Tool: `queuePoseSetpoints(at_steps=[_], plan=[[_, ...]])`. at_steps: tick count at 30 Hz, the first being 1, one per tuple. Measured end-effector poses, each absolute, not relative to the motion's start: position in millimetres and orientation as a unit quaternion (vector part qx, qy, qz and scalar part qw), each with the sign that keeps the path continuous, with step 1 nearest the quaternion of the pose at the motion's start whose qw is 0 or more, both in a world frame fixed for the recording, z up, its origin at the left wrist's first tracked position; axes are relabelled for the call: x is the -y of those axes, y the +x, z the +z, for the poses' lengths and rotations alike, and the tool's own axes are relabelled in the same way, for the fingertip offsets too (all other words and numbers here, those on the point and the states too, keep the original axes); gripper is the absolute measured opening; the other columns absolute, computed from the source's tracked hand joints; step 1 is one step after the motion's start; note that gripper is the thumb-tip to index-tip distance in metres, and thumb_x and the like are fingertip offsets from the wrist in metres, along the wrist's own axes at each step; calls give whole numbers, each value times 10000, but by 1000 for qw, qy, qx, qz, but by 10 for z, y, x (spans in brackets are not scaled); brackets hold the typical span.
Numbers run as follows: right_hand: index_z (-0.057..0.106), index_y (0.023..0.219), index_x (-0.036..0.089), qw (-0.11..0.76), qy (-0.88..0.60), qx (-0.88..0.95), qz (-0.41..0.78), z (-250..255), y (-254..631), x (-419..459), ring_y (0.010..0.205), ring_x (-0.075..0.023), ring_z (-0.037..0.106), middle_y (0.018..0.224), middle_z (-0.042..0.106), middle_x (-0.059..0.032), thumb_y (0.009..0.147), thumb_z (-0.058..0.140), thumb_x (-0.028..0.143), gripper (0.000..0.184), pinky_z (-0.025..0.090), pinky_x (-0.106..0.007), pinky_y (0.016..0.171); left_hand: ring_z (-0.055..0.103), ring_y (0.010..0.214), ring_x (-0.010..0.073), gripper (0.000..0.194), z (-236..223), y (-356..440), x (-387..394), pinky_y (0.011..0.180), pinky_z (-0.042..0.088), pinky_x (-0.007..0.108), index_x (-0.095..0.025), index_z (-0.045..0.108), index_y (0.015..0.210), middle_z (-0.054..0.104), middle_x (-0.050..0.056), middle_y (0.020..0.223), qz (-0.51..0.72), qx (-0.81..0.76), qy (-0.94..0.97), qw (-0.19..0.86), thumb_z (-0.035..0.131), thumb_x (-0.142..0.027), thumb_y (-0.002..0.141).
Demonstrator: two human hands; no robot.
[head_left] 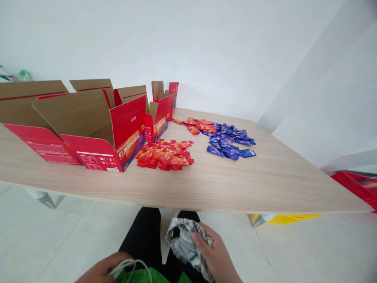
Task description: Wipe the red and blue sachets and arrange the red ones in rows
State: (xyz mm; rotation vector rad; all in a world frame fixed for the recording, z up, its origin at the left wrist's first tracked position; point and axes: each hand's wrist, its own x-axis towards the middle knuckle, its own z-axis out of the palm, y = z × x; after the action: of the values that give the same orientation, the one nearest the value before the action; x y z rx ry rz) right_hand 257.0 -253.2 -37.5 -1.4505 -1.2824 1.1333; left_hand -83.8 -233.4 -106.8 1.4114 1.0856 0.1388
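At the bottom of the head view, my right hand (219,253) is closed on a bunched grey-and-white plaid cloth (187,239), its thumb pressed on top. The cloth hangs in folds above my lap, and an opening in it faces up. My left hand (101,269), lower and to the left, has its fingers closed around a looped white cord (129,264). A green mesh item (150,276) lies beside that hand, partly cut off by the frame edge. Whether the cord is fixed to the mesh I cannot tell.
On the wooden table (220,188) stand several opened red cardboard boxes (131,133). Near them lie a pile of red sachets (166,155), more red sachets (200,125) and blue sachets (229,139). Something yellow (294,218) lies under the table; a red item (357,182) is at right.
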Motion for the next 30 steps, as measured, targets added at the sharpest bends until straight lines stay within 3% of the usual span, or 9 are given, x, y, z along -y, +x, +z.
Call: queuePoseSetpoints(at_steps=[4, 7, 9, 12, 14, 16, 24, 30], plan=[[756, 938, 188, 407, -579, 525, 472, -290, 2538, 2529, 836, -238, 687, 868, 742, -68, 856, 620, 549, 395, 537, -312, 767, 615, 1209, 330, 597, -859, -758, 2348, 1103, 437, 423, -291, 738, 1112, 737, -25, 1199, 45, -481, 611, 628, 529, -212, 558], [744, 1060, 191, 382, -574, 536, 488, -343, 2423, 2444, 957, -250, 692, 1015, 759, -79, 819, 653, 422, 347, 527, -343, 883, 512, 1354, 316, 678, -707, -744, 2382, 1192, 327, 416, -255, 655, 1294, 622, 4, 1417, 11, -501, 612, 612, 581, -234, 619], [730, 1122, 187, 358, -559, 549, 508, -469, 2326, 2363, 1029, -255, 687, 1114, 750, -89, 801, 654, 385, 385, 512, -361, 943, 413, 1442, 296, 715, -624, -773, 2412, 1226, 254, 419, -266, 526, 1443, 479, 11, 1551, -8, -493, 615, 616, 637, -389, 747], [739, 1112, 176, 302, -540, 576, 534, -696, 2191, 2228, 1008, -258, 700, 1096, 758, -95, 811, 638, 400, 389, 519, -377, 937, 374, 1472, 249, 734, -569, -858, 2466, 1230, 248, 388, -257, 463, 1494, 428, 19, 1583, 34, -506, 561, 655, 464, -667, 886], [741, 1112, 176, 262, -527, 599, 543, -804, 2112, 2130, 1009, -258, 703, 1091, 761, -92, 823, 636, 410, 386, 515, -380, 944, 382, 1469, 245, 771, -580, -914, 2508, 1217, 286, 375, -239, 479, 1483, 424, 27, 1584, 91, -528, 516, 668, 421, -718, 881], [731, 1139, 180, 219, -510, 627, 546, -858, 2032, 2032, 1049, -254, 694, 1130, 753, -89, 843, 633, 410, 388, 499, -378, 972, 405, 1455, 254, 793, -603, -949, 2555, 1206, 315, 380, -250, 470, 1487, 425, 28, 1583, 118, -546, 500, 662, 481, -721, 849], [749, 1129, 197, 100, -421, 695, 575, -877, 1582, 1843, 1088, -248, 686, 1178, 748, -80, 794, 757, 403, 394, 504, -339, 949, 519, 1368, 289, 905, -629, -890, 2740, 1180, 364, 383, -197, 492, 1465, 533, 71, 1503, 59, -597, 470, 648, 559, -780, 777], [709, 1245, 238, -38, -340, 772, 536, -945, 1305, 1902, 1105, -265, 690, 1221, 739, -60, 795, 752, 442, 496, 510, -315, 911, 489, 1387, 310, 965, -646, -876, 2796, 1175, 350, 371, -135, 394, 1521, 507, 101, 1522, 31, -599, 516, 612, 573, -733, 785]])
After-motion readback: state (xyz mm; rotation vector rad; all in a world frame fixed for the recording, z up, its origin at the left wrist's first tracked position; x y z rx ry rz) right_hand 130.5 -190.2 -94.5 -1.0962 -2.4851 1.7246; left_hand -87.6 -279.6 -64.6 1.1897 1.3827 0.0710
